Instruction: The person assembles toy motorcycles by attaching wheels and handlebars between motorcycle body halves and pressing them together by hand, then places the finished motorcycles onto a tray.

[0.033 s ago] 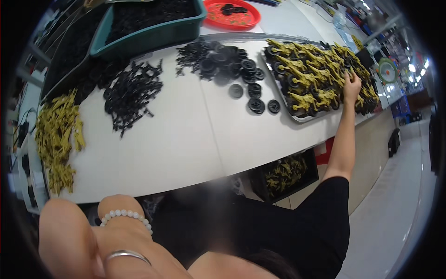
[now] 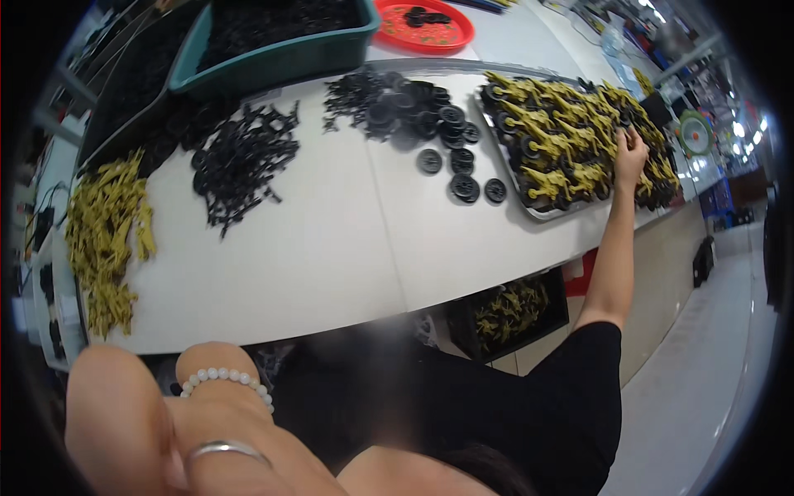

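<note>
At the right end of the table my right hand (image 2: 631, 157) reaches over a metal tray (image 2: 546, 217) packed with yellow toy vehicles (image 2: 571, 136) on black wheels. Its fingers are bent together among them; what is between the fingertips is too small to make out. My left hand (image 2: 124, 413) is raised very close at the lower left, off the table, with a white bead bracelet (image 2: 219, 374) and a silver band (image 2: 227, 447) showing. Its fingers are too close and cut off to read. Loose black wheels (image 2: 465, 188) lie left of the tray.
Yellow parts (image 2: 107, 240) are heaped at the table's left end, beside a pile of black parts (image 2: 244, 157). Behind stand a teal bin (image 2: 277, 56) of black pieces and a red round tray (image 2: 426, 41). A black box (image 2: 513, 314) with yellow parts sits below the table edge.
The whole view has shifted slightly, so the table and tray appear a little farther right. My right hand stays over the same part of the tray; my left hand is nearly unchanged.
</note>
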Demonstrator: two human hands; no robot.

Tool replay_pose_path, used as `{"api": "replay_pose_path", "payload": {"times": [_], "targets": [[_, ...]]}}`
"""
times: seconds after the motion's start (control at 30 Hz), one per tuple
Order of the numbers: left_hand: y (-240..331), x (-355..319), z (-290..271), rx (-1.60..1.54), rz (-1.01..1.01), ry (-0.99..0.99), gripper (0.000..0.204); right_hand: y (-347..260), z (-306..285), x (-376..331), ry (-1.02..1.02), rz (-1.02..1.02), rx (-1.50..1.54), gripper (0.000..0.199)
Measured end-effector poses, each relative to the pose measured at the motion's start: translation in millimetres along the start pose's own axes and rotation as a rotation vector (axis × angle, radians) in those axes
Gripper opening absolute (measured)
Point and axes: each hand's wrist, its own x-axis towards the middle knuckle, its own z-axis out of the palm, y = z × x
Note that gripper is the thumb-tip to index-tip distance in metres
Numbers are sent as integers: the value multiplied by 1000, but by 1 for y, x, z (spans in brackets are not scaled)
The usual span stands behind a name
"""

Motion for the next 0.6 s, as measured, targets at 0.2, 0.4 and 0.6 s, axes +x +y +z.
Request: {"api": "replay_pose_path", "payload": {"times": [0.2, 0.4, 0.6], "targets": [[11, -13, 15, -54, -47, -34, 67, -214, 12, -117, -382, -286, 534, 27], [43, -67, 33, -108, -82, -97, 59, -347, 40, -201, -856, -522, 622, 22], [44, -55, 52, -121, -120, -131, 52, -434, 104, -242, -1016, -656, 668, 23]]}}
